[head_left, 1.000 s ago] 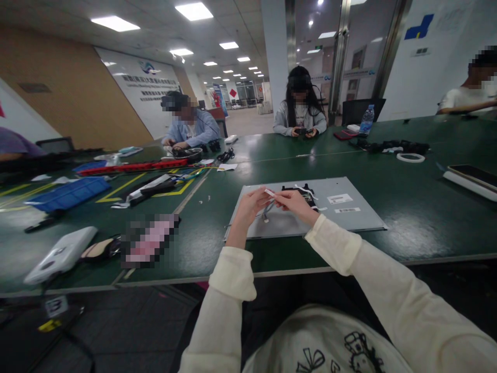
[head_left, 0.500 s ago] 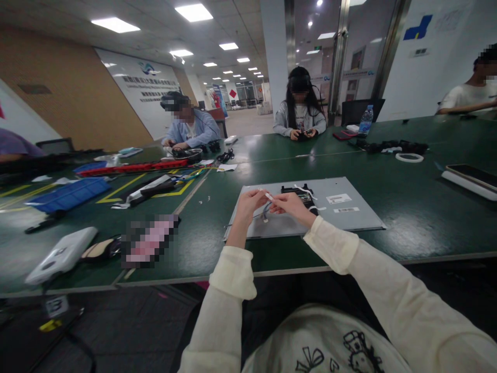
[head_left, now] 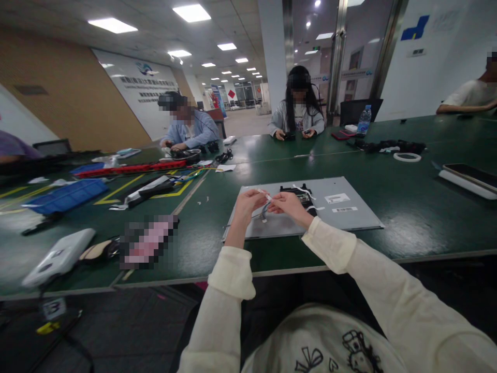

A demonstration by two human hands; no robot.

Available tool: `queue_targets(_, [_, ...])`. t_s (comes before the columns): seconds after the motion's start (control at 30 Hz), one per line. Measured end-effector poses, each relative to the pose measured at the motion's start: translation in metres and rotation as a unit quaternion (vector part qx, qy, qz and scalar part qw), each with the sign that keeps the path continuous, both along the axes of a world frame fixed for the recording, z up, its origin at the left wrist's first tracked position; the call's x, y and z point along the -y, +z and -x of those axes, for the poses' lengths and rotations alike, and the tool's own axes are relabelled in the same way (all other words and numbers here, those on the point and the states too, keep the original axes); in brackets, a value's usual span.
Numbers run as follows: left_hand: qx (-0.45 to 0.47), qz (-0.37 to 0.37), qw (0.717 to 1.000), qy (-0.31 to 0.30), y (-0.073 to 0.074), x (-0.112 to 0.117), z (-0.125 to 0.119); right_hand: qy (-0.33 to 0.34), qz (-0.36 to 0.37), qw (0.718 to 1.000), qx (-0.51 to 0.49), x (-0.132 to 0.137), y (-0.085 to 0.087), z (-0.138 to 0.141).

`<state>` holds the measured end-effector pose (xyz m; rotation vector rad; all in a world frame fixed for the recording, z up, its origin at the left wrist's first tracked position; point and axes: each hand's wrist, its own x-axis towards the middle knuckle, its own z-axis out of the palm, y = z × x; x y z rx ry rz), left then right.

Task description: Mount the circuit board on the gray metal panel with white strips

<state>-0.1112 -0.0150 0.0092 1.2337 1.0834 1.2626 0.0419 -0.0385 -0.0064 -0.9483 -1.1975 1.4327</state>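
My left hand (head_left: pixel 248 205) and my right hand (head_left: pixel 289 205) meet above the near left part of a flat grey metal panel (head_left: pixel 341 213). Between their pinched fingertips is a small white strip (head_left: pixel 266 195); its exact kind is too small to make out. Grey cables (head_left: pixel 265 211) hang just below the fingers and run over the panel's left side. Behind my right hand, a black-framed circuit board (head_left: pixel 301 192) lies on the panel, partly hidden, with white strips curling off its right side. Two printed labels (head_left: pixel 337 198) are stuck further right.
To the left lie a pink phone-like item (head_left: pixel 149 241), a white device (head_left: pixel 60 256) and a blue tray (head_left: pixel 66 196). Two people sit across the green table (head_left: pixel 411 228). A water bottle (head_left: pixel 364 120), a white ring (head_left: pixel 407 157) and a phone (head_left: pixel 471 176) are to the right.
My hands stay pinched in nearly the same place, and slightly more of the white strip shows between them. The person opposite has moved their hands apart. The view has shifted slightly.
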Motion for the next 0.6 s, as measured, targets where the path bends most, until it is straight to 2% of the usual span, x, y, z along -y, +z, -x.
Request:
queue_targets(0.27, [-0.03,-0.027,0.998,0.055,-0.003,-0.002,-0.003,0.003,-0.038,0.999,-0.008,0.001,-0.002,0.0])
queue_targets(0.4, [-0.139,-0.079,0.984,0.082,-0.009,-0.008,-0.002,0.009,-0.06,0.998,0.026,0.002,-0.003,-0.001])
queue_targets(0.47, [-0.244,-0.115,0.958,0.094,-0.01,-0.008,-0.001,0.009,-0.059,0.997,0.04,0.003,-0.004,0.0])
queue_targets(0.5, [-0.306,-0.136,0.937,0.101,-0.01,-0.008,0.0,0.008,-0.054,0.998,0.044,0.003,-0.004,0.0])
queue_targets(0.6, [-0.486,-0.185,0.845,0.122,-0.01,-0.003,0.0,0.011,-0.02,0.998,0.051,0.004,-0.006,0.003])
